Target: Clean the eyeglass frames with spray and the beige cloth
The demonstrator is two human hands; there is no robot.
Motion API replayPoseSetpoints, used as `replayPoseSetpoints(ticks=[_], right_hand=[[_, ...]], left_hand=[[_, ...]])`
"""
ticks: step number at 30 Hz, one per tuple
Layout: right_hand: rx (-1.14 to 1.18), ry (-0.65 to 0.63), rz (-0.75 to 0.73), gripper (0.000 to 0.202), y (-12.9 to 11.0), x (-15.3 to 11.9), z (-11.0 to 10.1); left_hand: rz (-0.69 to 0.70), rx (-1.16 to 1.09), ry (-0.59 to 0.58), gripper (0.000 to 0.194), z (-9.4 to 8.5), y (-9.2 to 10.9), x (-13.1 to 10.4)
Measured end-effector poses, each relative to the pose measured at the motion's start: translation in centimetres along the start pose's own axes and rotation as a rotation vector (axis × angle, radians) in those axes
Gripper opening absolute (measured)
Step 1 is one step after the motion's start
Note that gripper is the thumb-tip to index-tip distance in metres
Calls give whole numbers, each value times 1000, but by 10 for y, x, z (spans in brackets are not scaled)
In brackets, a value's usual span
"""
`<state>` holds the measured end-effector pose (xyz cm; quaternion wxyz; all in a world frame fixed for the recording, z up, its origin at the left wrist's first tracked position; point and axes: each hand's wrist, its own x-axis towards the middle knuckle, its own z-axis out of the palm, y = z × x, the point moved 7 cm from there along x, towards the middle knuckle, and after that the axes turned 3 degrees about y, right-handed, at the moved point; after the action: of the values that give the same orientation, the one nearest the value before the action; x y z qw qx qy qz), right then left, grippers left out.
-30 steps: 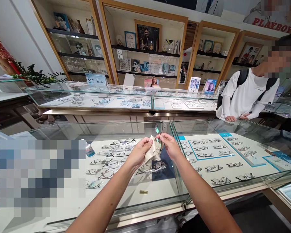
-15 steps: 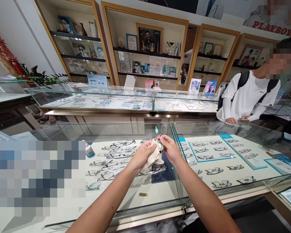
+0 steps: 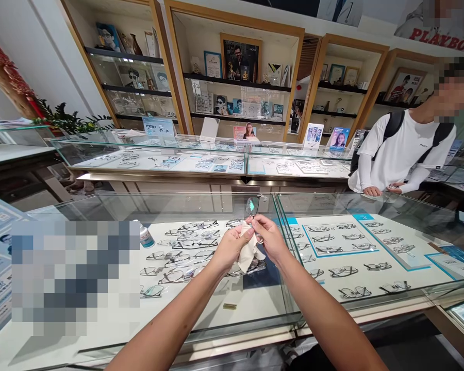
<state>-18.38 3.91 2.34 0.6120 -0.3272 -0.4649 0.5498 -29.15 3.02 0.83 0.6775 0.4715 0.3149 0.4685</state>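
Note:
Above the glass counter, my left hand (image 3: 232, 247) is closed on a cream cloth (image 3: 248, 253), which hangs down below the fingers. My right hand (image 3: 267, 236) pinches a pair of glasses (image 3: 252, 206) beside it. One lens stands upright above the fingertips with a green reflection; the rest of the frame is largely hidden by the cloth and fingers. Both hands touch or nearly touch. Under them, rows of glasses (image 3: 195, 242) lie in the display case, partly covered by the hands and cloth.
A white bottle (image 3: 146, 236) stands left of the hands. A small gold-coloured piece (image 3: 229, 306) lies near the front edge. More glasses fill the right case (image 3: 342, 239). Across the counter, a person in a white shirt (image 3: 406, 149) leans at the right.
The glasses have turned, so the upright lens now faces the camera more squarely. My left hand and the cloth have shifted slightly right. The whole view has moved a little.

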Motion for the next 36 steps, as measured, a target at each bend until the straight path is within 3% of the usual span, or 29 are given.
replayPoseSetpoints(ticks=[6,11,17,24,32,36], right_hand=[[-157,-65,-102,33,-14,-5,5],[-369,-57,-283,32,-24,-9,7],[-439,12,-326,25,-27,-6,5],[-366,86,-306,26,-35,-2,-3],[-264,114,-299,22,-31,3,-8],[-193,124,-232,36,-24,8,-13]], left_hand=[[23,-2,140,73,-9,2,2],[22,-18,155,70,-12,2,3],[-61,-116,175,68,-16,1,8],[-147,-122,75,53,-6,11,6],[-126,-96,158,73,-12,12,9],[-154,-125,167,79,-13,13,10]])
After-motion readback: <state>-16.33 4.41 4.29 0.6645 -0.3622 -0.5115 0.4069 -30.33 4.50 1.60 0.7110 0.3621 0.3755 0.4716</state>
